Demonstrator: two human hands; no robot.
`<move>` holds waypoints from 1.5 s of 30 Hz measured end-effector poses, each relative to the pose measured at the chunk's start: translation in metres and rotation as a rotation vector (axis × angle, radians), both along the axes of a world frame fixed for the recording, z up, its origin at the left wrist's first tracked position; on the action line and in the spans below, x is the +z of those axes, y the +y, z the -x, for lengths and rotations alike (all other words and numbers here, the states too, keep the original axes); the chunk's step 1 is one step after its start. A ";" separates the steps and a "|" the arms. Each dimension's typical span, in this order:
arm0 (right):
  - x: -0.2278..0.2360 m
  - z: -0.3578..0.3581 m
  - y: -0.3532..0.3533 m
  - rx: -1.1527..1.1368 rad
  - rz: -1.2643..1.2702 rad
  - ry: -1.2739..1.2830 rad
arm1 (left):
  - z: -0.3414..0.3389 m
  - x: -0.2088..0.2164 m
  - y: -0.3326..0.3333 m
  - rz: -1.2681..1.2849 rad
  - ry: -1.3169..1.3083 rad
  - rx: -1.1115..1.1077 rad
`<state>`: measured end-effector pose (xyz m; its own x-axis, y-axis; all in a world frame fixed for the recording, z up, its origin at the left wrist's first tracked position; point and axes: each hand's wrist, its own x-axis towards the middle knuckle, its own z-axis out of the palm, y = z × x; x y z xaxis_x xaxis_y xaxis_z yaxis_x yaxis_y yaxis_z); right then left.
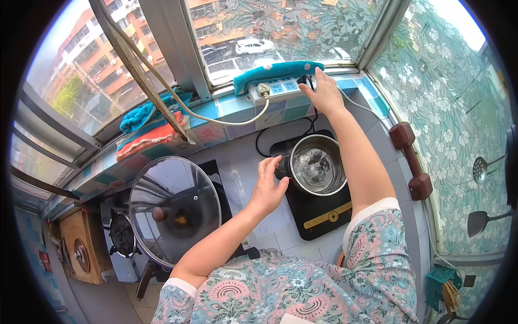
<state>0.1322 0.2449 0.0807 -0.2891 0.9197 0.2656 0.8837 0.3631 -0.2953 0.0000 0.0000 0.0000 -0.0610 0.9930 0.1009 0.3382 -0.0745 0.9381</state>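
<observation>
A steel pot (318, 164) with a shiny inside stands on a black induction cooker (315, 216). My left hand (268, 186) is at the pot's black handle (283, 168), its fingertips touching or nearly touching it and its thumb held apart. My right arm reaches past the pot to the white power strip (276, 89) on the window ledge. There my right hand (325, 93) is open beside a black plug (306, 81), thumb and fingers spread around it; whether they touch it I cannot tell. A black cord runs from the plug down behind the cooker.
To the left, a pan with a glass lid (175, 210) sits on a gas stove (123, 235). A white plug and cable (232, 123) fill another socket. Folded cloths (151, 132) and a blue towel (278, 70) lie on the ledge. A brown dumbbell (411, 162) stands right of the cooker.
</observation>
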 end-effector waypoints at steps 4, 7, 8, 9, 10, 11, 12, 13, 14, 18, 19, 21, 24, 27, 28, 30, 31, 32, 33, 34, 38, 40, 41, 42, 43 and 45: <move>0.011 -0.084 -0.137 0.284 0.100 0.373 | 0.004 -0.004 -0.023 0.041 -0.105 -0.049; 0.011 -0.184 -0.241 -0.002 0.262 0.492 | -0.017 -0.009 -0.030 0.220 -0.233 -0.166; 0.003 -0.206 -0.266 -0.092 0.349 0.490 | -0.017 -0.012 -0.035 0.297 -0.248 -0.190; -0.002 -0.225 -0.293 -0.222 0.410 0.498 | -0.021 -0.015 -0.045 0.390 -0.268 -0.214; -0.013 -0.235 -0.313 -0.356 0.462 0.523 | -0.023 -0.024 -0.047 0.387 -0.269 -0.227; -0.023 -0.238 -0.326 -0.405 0.457 0.498 | -0.024 -0.028 -0.049 0.406 -0.236 -0.244; -0.031 -0.241 -0.339 -0.458 0.459 0.467 | -0.027 -0.031 -0.052 0.431 -0.208 -0.263; -0.039 -0.243 -0.350 -0.507 0.462 0.435 | -0.032 -0.032 -0.056 0.456 -0.181 -0.279; -0.050 -0.244 -0.357 -0.515 0.438 0.374 | -0.036 -0.031 -0.062 0.490 -0.103 -0.289; -0.069 -0.246 -0.358 -0.488 0.461 0.319 | -0.050 -0.041 -0.074 0.527 -0.024 -0.358; -0.077 -0.249 -0.355 -0.478 0.427 0.261 | -0.053 -0.040 -0.077 0.545 -0.016 -0.366; -0.083 -0.250 -0.351 -0.456 0.394 0.161 | -0.055 -0.040 -0.082 0.559 0.022 -0.374; -0.089 -0.249 -0.348 -0.423 0.385 0.103 | -0.055 -0.039 -0.092 0.549 0.103 -0.378; -0.094 -0.250 -0.348 -0.422 0.425 0.135 | -0.057 -0.030 -0.097 0.534 0.161 -0.389; -0.098 -0.253 -0.348 -0.410 0.390 0.107 | -0.057 -0.027 -0.099 0.530 0.178 -0.393; -0.108 -0.261 -0.350 -0.387 0.324 0.053 | -0.055 -0.025 -0.103 0.525 0.219 -0.411; -0.112 -0.264 -0.347 -0.366 0.304 -0.002 | -0.052 -0.026 -0.106 0.524 0.243 -0.425; -0.115 -0.266 -0.340 -0.344 0.284 -0.058 | -0.050 -0.026 -0.110 0.523 0.266 -0.438; -0.120 -0.268 -0.331 -0.324 0.261 -0.112 | -0.048 -0.027 -0.113 0.538 0.276 -0.434; -0.123 -0.270 -0.321 -0.342 0.288 -0.095 | -0.047 -0.027 -0.115 0.554 0.282 -0.433; -0.172 -0.290 -0.273 -0.505 0.398 -0.156 | -0.046 -0.027 -0.122 0.575 0.279 -0.435; -0.187 -0.292 -0.256 -0.570 0.534 -0.237 | -0.047 -0.024 -0.125 0.554 0.281 -0.457; -0.195 -0.294 -0.251 -0.593 0.572 -0.226 | -0.047 -0.022 -0.128 0.545 0.281 -0.467; -0.203 -0.296 -0.244 -0.611 0.607 -0.211 | -0.046 -0.020 -0.130 0.547 0.280 -0.451; -0.214 -0.297 -0.238 -0.629 0.644 -0.194 | -0.045 -0.019 -0.132 0.550 0.281 -0.436; -0.246 -0.307 -0.226 -0.631 0.746 -0.157 | -0.044 -0.018 -0.133 0.552 0.291 -0.417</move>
